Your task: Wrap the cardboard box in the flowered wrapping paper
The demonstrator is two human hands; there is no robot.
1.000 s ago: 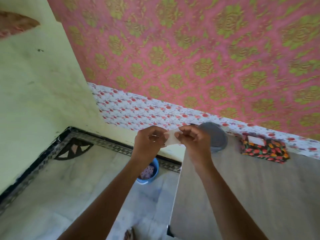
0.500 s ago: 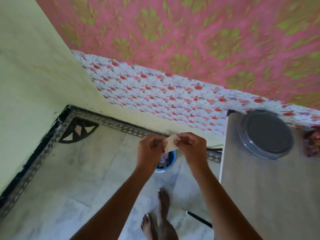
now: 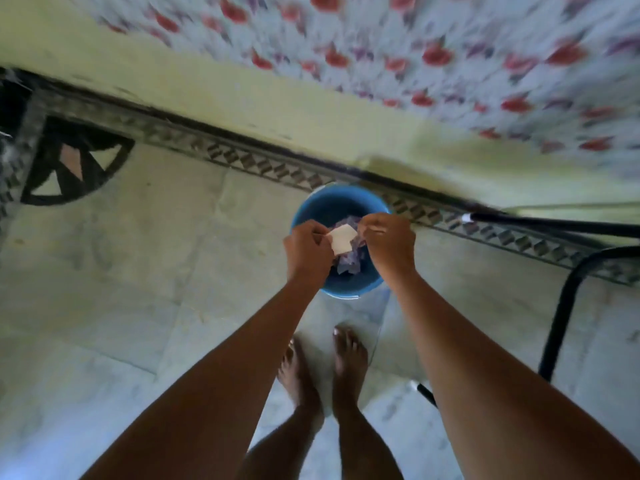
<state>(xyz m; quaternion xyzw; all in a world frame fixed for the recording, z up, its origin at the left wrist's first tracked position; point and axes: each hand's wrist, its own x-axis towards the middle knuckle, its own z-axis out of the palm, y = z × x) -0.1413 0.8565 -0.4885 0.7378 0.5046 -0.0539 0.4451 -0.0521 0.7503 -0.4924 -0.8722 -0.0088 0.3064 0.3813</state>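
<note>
Marble-like pale floor [image 3: 138, 271] fills most of the view, with a blurred red-flowered sheet [image 3: 450, 64] across the upper right and a black metal leg [image 3: 557, 327] at the right edge. Neither the cardboard box nor its wrapping paper shows in this downward view, so how much wrapping is done cannot be read. At centre frame, a blue bucket [image 3: 346, 292] holds paper offcuts. Above it the left hand [image 3: 306, 251] pinches a small white scrap [image 3: 342, 239]. The right hand [image 3: 388, 244] has its fingers bunched at the scrap's far corner, grip unclear. This looks like clearing waste between wrapping steps.
</note>
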